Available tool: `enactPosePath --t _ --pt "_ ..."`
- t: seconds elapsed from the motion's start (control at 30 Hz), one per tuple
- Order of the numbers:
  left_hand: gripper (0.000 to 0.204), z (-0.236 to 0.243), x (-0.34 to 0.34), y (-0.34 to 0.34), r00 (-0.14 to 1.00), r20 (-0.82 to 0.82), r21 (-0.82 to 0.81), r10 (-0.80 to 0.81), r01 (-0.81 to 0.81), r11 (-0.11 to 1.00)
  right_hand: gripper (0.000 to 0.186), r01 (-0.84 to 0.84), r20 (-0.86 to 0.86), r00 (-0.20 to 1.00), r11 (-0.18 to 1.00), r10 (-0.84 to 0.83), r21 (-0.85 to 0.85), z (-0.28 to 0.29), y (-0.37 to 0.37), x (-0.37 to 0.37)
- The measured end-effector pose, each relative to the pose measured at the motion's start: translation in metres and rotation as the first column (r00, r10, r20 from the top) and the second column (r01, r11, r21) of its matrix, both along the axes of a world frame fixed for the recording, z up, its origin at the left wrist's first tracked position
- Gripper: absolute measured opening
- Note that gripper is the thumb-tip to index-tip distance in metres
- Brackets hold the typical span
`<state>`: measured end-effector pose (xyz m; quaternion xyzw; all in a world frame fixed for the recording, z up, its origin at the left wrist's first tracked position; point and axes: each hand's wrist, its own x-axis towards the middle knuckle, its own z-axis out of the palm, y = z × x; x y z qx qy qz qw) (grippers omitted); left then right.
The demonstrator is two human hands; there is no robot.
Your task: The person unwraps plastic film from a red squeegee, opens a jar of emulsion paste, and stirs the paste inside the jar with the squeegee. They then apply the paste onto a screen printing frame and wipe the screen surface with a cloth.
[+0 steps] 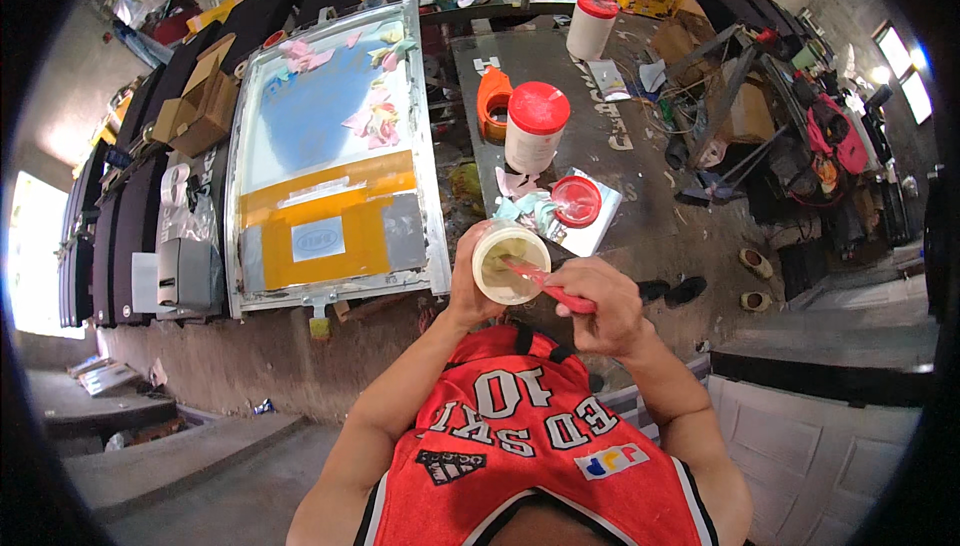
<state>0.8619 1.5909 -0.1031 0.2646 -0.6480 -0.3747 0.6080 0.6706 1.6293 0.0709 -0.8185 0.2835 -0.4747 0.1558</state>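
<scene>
My left hand [466, 284] is wrapped round the side of a white plastic tub [511, 298], its open mouth turned up toward me. Pale yellowish paste or liquid lies inside. Closed round the handle of a red spatula-like tool [569, 296], my right hand [608, 306] holds it slanted, with its end down in the tub; that end's shape is partly hidden. Just beyond the tub lie a red lid [577, 202] smeared with white, crumpled pastel rags [532, 210] and a white sheet [597, 230]. A larger white tub with a red lid [538, 129] stands behind them.
On the left of the dark table [590, 151] rests a screen-printing frame [431, 161] with rags on its blue-and-white mesh. An orange ring-shaped holder [493, 98] and another red-lidded tub [591, 30] stand farther back. A cardboard box [203, 94] sits left; shoes [686, 291] lie right.
</scene>
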Motion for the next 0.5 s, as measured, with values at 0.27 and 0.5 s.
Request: enactPosePath --t 0.27,0.5 --pt "0.115 0.007 0.025 0.008 0.957 0.183 -0.092 0.223 -0.21 0.973 0.046 -0.123 0.034 0.992 0.992 0.123 -0.024 0.01 -0.014 0.007" --pt "0.113 0.042 0.047 0.019 0.841 0.283 -0.316 0.462 -0.373 0.872 0.041 -0.239 0.114 0.964 0.971 0.241 -0.026 0.013 -0.027 0.025"
